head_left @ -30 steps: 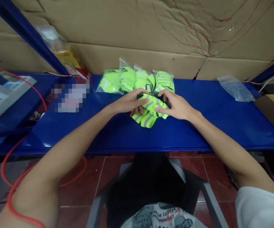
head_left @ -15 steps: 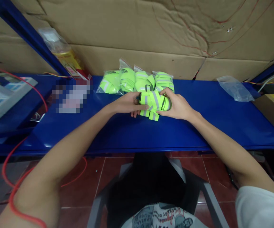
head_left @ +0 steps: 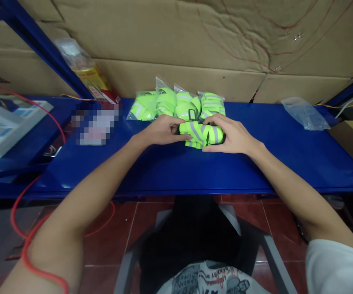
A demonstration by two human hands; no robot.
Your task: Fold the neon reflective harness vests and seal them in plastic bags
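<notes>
The fluorescent strap bundle sits between the two hands, its long axis running left to right — left hand pinching one end, right hand curled around the other, so neither grip is nearer. It is over the blue counter, just in front of four bagged bundles — a cardboard wall rises behind them.

Brown cardboard lines the wall behind a glossy blue tabletop; below, a grey chair stands on red floor tiles.
</notes>
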